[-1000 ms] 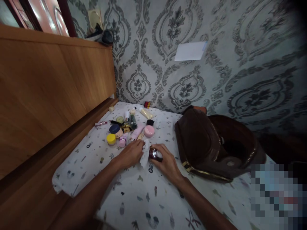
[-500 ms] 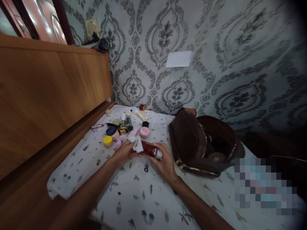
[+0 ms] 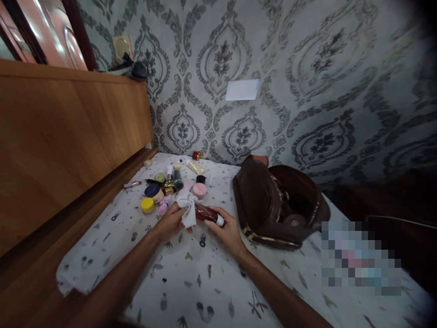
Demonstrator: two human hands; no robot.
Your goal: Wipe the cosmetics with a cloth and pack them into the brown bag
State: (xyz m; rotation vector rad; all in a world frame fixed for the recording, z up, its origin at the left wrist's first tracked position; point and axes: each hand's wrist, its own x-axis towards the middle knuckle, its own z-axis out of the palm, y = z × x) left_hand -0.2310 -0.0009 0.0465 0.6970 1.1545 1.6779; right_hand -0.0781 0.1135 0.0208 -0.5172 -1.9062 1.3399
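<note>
A dark red bottle [image 3: 205, 213] with a white cap lies sideways between my two hands, above the patterned white sheet [image 3: 191, 273]. My right hand [image 3: 227, 230] is closed round the capped end. My left hand [image 3: 170, 223] is closed on a white cloth [image 3: 187, 207], which covers the bottle's other end. Just beyond the hands are a pink round jar [image 3: 200, 190], a yellow-lidded jar [image 3: 147, 205], a dark blue-lidded jar [image 3: 153, 192], a pale tube [image 3: 195, 167] and several other small cosmetics.
An open brown bag [image 3: 259, 200] stands to the right of my hands. A wooden cabinet [image 3: 75, 136] borders the sheet on the left, and a patterned wall [image 3: 211, 118] rises behind. A blurred-out item [image 3: 358, 259] lies at the right.
The view has shifted slightly to the right. The white cloth now hangs more loosely and wider over the bottle's left end, and my left hand has moved a little along with it.
</note>
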